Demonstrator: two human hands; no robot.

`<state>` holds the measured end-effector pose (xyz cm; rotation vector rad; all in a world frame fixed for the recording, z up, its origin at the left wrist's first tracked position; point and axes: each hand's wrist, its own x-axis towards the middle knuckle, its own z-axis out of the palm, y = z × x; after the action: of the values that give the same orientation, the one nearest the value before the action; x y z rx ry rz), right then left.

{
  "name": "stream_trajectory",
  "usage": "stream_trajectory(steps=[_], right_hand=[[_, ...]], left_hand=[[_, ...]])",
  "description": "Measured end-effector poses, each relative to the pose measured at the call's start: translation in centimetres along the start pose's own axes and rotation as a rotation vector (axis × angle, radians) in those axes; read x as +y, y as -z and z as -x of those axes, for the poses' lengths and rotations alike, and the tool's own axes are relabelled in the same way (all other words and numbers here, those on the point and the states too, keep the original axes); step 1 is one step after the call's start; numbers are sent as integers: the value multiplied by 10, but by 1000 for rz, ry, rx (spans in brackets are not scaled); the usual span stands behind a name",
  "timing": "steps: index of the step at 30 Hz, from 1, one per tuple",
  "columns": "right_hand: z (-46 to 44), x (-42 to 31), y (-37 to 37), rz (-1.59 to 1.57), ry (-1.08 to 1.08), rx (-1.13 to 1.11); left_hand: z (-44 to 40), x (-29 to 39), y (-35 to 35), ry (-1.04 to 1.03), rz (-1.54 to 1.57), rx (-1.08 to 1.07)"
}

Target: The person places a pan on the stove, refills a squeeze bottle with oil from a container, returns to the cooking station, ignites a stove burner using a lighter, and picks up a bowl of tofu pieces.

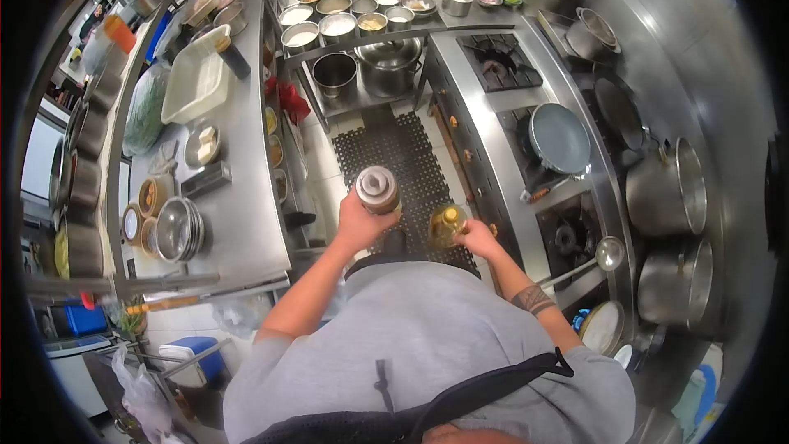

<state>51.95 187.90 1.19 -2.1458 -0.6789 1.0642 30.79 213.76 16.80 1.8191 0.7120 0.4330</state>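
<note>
My left hand (360, 224) is wrapped round a squat container with a pale ringed top (377, 188), seen from above; its contents are hidden. A clear bottle of yellow liquid (446, 226) with a yellow cap is in my right hand (480, 240), fingers closed on its side. Both are held in front of my body over the dark perforated floor mat (370, 148), apart from each other. The stove (509, 131) is to the right of my right hand, and the steel counter (238, 173) lies to the left of my left hand.
A grey-blue pan (560, 138) sits on a burner, with a ladle (609, 253) nearer me. Large pots (667, 189) line the right wall. Several ingredient bowls (338, 26) stand ahead above a lidded pot (389, 62). Stacked metal bowls (177, 228) and a white tub (196, 86) occupy the left counter.
</note>
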Motion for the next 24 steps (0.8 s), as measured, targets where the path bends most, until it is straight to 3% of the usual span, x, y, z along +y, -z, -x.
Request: stream_trajectory(steps=[5,9,12,17,19,24], right_hand=[[-88,-69,36,114,28,182],[-157,-103,67,34,-31,87],[-226,-106,87,129,94,75],[-332,-131,121,-44,45,18],[-370,-147,137,79,138,39],[-432,-212,181,88,90,-53]], left_hand=[[-122,6,26,-62,4,67],[-225,7,34,-27,41,118],[-301,11,35,-14,155,178],[-436,19,48,-102,23,288],[-490,15,58,-207,-133,324],[-605,28,77,-107,-13,381]])
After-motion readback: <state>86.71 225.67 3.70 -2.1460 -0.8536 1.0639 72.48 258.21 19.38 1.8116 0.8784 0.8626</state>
